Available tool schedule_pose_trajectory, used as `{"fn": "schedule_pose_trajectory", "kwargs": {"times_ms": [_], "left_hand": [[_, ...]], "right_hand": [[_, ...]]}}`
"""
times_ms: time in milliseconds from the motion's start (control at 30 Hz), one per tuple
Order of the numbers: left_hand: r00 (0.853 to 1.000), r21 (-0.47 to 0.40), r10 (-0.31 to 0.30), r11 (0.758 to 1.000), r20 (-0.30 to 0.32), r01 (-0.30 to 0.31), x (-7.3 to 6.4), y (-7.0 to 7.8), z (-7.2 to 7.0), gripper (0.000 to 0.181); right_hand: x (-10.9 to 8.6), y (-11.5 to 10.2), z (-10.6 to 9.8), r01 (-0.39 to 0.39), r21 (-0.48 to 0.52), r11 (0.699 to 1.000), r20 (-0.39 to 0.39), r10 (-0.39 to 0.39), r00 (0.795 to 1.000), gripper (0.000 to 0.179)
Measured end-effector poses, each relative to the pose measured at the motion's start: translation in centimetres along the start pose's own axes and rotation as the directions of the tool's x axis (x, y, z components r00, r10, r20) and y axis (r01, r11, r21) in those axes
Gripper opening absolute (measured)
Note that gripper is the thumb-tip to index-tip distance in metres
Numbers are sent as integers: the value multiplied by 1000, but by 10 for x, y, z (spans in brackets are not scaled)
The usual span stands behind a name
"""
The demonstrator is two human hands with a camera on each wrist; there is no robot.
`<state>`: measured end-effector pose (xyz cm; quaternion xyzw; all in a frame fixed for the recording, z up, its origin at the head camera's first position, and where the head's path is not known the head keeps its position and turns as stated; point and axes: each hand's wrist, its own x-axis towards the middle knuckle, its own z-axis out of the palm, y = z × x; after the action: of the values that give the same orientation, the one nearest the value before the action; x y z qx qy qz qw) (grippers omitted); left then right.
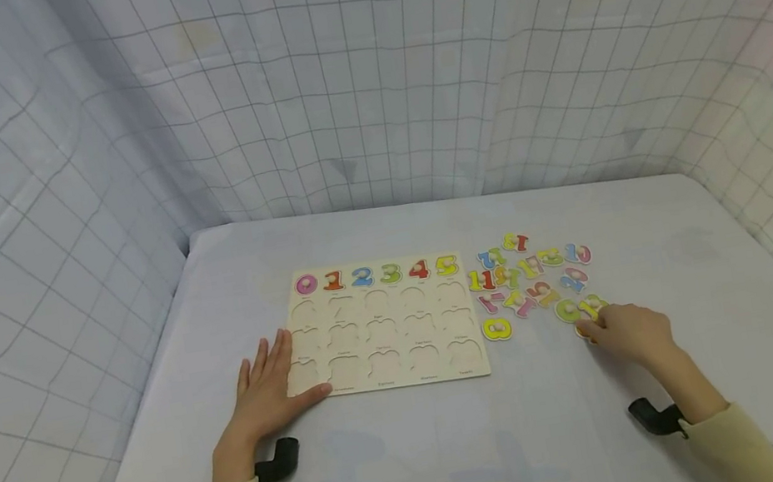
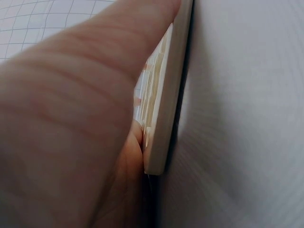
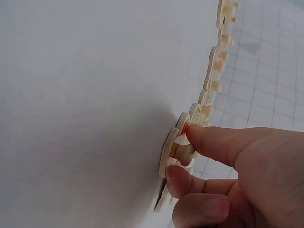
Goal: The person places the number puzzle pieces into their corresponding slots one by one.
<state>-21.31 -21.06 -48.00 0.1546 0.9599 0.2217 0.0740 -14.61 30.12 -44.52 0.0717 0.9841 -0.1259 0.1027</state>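
A wooden number puzzle board [image 1: 409,383] lies on the table, with the numbers 0 to 5 in its top row and bare recesses below. My left hand [image 1: 267,395] rests with spread fingers on the board's left edge, the thumb [image 2: 95,61] along the front corner. To the right of the board, my right hand [image 1: 632,330] pinches the wooden knob [image 3: 184,154] of an orange puzzle piece [image 1: 584,333] between thumb and forefinger. Its number is hidden by the fingers. That piece stands at the near end of a loose group of number pieces.
Several knobbed number pieces lie scattered right of the board, among them a yellow piece [image 1: 498,329], a green piece [image 1: 568,311] and a red-and-yellow 13 [image 1: 516,241]. White grid-patterned cloth [image 1: 395,105] walls the table [image 1: 420,455] at the back and sides.
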Motion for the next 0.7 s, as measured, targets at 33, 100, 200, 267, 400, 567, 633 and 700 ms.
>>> {"fn": "schedule_pose_trajectory", "kwargs": {"times_ms": [33,100,200,267,400,567,633,700], "left_hand": [[1000,1,-1,1000,-1,1,0,0,0,113],[1000,3,-3,1000,-1,3,-1,0,0,113],[1000,2,-6,1000,-2,6,-1,1,-1,113],[1000,-3,-6,1000,-3,6,-2,2,-2,113],[1000,-14,-6,1000,-7,6,-2,5,-4,113],[1000,-25,-9,1000,-1,9,-3,7,-5,113],[1000,-23,-9,1000,-1,9,-3,7,-5,112],[1000,-25,-8,1000,-2,8,-3,7,-5,112]], "right_hand": [[-1,-1,-1,0,-7,1000,-11,0,1000,45],[-1,-5,-3,2,-25,1000,-42,-3,999,46],[-1,-12,-7,13,-45,999,-92,-17,996,47],[1,-17,-10,24,-53,998,-109,-30,994,45],[8,-23,-15,36,-52,998,-102,-42,994,44],[25,-24,-22,59,-50,997,-81,-63,995,49],[33,-26,-24,74,-48,996,-76,-77,994,51],[41,-29,-27,89,-42,995,-71,-92,993,50]]}}
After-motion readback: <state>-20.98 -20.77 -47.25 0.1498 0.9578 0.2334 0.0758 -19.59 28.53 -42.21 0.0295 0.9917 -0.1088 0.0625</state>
